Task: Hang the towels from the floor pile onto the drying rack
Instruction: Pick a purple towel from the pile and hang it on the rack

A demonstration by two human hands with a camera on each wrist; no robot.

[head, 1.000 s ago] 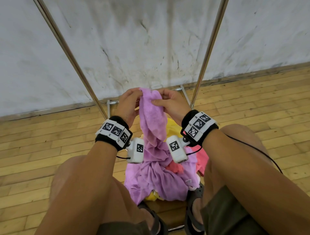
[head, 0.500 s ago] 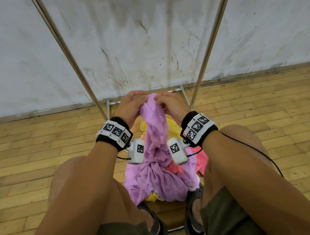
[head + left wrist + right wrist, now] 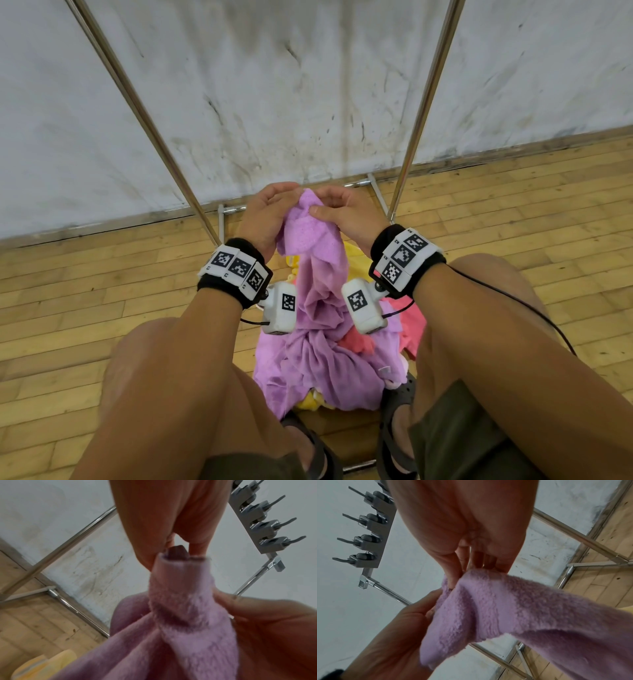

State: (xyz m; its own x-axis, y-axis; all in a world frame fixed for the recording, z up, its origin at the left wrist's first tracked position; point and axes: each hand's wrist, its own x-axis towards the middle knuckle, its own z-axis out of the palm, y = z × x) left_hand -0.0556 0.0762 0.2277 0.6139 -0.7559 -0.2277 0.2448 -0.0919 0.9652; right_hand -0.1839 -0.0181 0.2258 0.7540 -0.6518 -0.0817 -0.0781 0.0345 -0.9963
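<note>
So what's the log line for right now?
left hand: pinches purple towel | right hand: pinches it too | towel's lower end on pile

We see the pile of towels at lower centre of the head view, on the floor between our knees. Above it, our left hand and right hand meet on one lifted towel. The drying rack poles rise behind, flanking them before the wall.

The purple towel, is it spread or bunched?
Bunched: both hands pinch its top, and the purple towel hangs twisted.
</note>
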